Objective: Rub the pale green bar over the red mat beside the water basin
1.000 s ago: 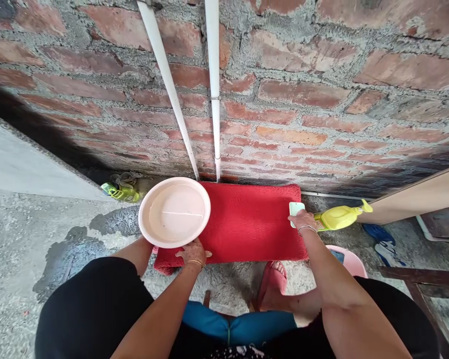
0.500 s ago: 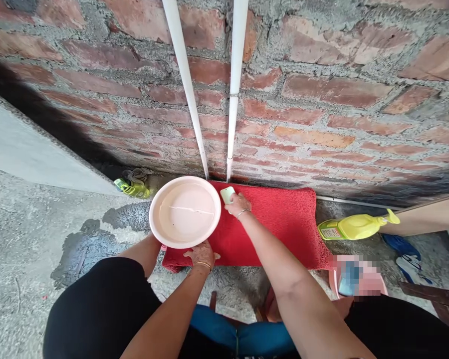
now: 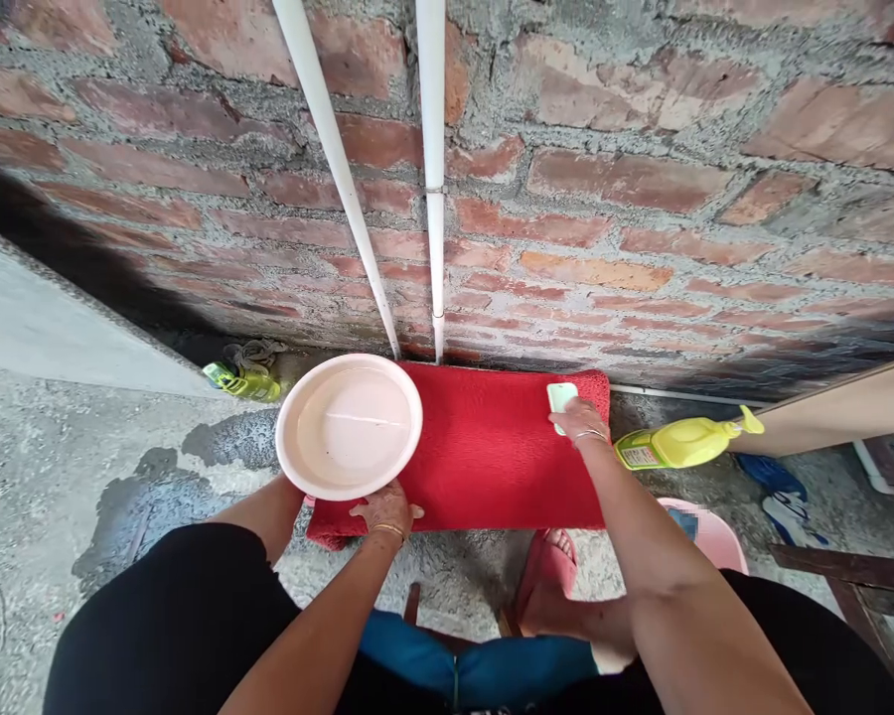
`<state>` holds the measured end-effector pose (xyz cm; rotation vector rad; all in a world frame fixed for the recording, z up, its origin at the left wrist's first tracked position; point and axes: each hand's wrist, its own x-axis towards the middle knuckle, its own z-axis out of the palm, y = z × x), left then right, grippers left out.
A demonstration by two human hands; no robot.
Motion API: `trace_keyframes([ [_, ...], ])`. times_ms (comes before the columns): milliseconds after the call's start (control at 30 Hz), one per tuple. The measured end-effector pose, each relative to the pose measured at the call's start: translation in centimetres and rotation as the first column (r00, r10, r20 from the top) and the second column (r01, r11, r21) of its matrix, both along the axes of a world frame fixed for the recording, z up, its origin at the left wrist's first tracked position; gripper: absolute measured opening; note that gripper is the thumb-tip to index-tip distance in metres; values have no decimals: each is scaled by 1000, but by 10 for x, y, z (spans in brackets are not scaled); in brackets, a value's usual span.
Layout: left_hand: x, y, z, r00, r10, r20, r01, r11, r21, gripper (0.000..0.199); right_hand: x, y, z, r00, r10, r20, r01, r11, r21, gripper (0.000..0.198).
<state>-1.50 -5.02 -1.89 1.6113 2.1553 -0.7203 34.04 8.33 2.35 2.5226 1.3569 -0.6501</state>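
Note:
A red towel-like cloth [image 3: 484, 447] lies spread over a low support. On its right part, my right hand [image 3: 579, 421] is closed around a pale green brush-like block [image 3: 562, 399] with rounded corners, held against the cloth. Its underside is hidden. My left hand [image 3: 387, 509] rests on the cloth's near left part, thumb and fingers spread, just below the rim of a pale pink basin [image 3: 409, 452]. Some fingers are partly hidden by the rim, and I cannot tell whether they touch it. The basin holds clear water and sits on the cloth's left end.
Yellow pump bottles stand at left [image 3: 249, 382] and lie or lean at right [image 3: 689, 442]. A pink tub [image 3: 719, 536] is at the lower right. White pipes [image 3: 433, 248] run down the brick wall [image 3: 596, 268]. Wet patches mark the concrete floor [image 3: 15, 477].
My right hand has slid the pale green block rightward across the cloth, from beside the basin to the right end. The left hand stays by the basin. The view has shifted slightly.

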Motion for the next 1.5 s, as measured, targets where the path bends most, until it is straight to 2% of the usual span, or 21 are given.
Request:
trace_keyframes([
  [100, 0, -1, -2, 1000, 1, -2, -1, 1000, 24, 86, 28, -13, 4, 989, -121, 81, 123, 992, -16, 52],
  [200, 1, -1, -4, 1000, 18, 10, -18, 999, 29, 89, 13, -12, 5, 992, -119, 49, 117, 993, 34, 49],
  [300, 1, 0, -4, 999, 40, 31, -40, 999, 19, 91, -40, 1, 5, 997, -10, -75, 18, 994, 108, 48],
  [533, 0, -2, 2, 992, 98, 79, -101, 995, 25, 84, -204, 40, -5, 932, 246, -266, -203, 963, 179, 43],
  [600, -1, -3, 1, 991, 94, 96, -98, 995, 37, 85, -234, 48, -9, 909, 309, -280, -264, 946, 188, 41],
  [667, -2, -3, 0, 989, 100, 108, -104, 994, 33, 83, -248, 54, -13, 882, 384, -274, -336, 919, 206, 39],
  [767, -2, -2, -1, 986, 120, 119, -123, 992, 18, 81, -236, 61, -16, 861, 457, -225, -415, 885, 209, 43],
  [833, -2, -1, -1, 984, 128, 127, -131, 991, 17, 82, -207, 65, -16, 877, 446, -179, -416, 891, 182, 48],
  [900, -2, 0, 0, 982, 132, 132, -136, 991, 21, 82, -165, 66, -16, 911, 388, -138, -367, 917, 154, 50],
  [1100, -2, 1, 1, 986, 124, 108, -127, 992, 21, 79, -14, 48, -9, 999, 39, -1, -39, 997, 62, 55],
  [1167, -2, 2, -1, 987, 125, 101, -127, 992, 15, 78, 23, 36, -5, 991, -116, 62, 115, 993, 22, 60],
  [1233, -1, 2, -2, 986, 135, 102, -137, 990, 13, 77, 44, 25, -1, 964, -244, 103, 243, 970, 19, 63],
  [1300, -1, 3, -2, 982, 147, 116, -150, 989, 13, 75, 42, 16, 1, 955, -284, 82, 280, 959, 50, 62],
  [1367, -1, 4, -1, 978, 162, 133, -165, 986, 13, 76, 16, 10, 3, 975, -223, 1, 222, 970, 99, 59],
  [1500, -1, 5, 0, 973, 183, 143, -185, 983, 1, 81, -85, 5, -2, 982, 41, -183, 0, 976, 218, 49],
])
